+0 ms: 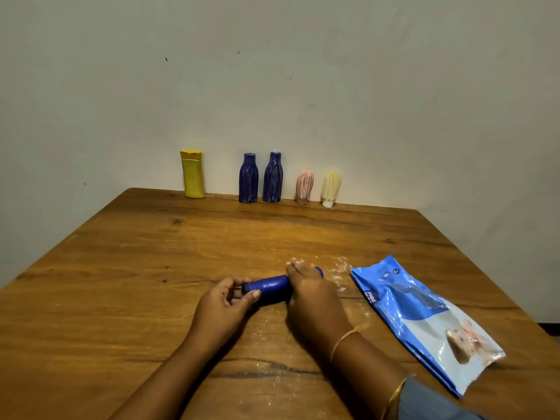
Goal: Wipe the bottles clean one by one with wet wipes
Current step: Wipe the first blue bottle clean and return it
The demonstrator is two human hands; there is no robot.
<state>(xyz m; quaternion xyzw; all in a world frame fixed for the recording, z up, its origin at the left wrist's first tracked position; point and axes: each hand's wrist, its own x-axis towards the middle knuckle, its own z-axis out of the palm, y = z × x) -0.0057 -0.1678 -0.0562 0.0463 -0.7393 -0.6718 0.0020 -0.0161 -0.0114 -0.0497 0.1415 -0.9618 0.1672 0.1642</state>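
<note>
1. A lying blue bottle rests on its side on the wooden surface, close to the near edge, with its cap end pointing right and slightly away.
2. The left hand is at the bottle's base end and pinches it between thumb and curled fingers.
3. The right hand lies over the bottle's neck end with its fingers curled round it, so only the cap tip shows beyond the hand. Something pale sits at the fingertips, but I cannot tell whether it is a wipe.
4. Just right of the bottle, a blue wet wipes pack lies flat on the surface, apart from the right hand.
5. Between the bottle's cap end and the pack, the wood carries white powdery smears.
6. Well beyond the bottle, a row stands upright against the wall at the far edge:
   - a yellow bottle at the far left;
   - a first streaked blue bottle, with a second streaked blue bottle just beside it;
   - a pink tube and a cream tube, both standing on their caps with pale streaks.
7. The right wrist wears an orange thread, and nearer the camera a gold bangle.
</note>
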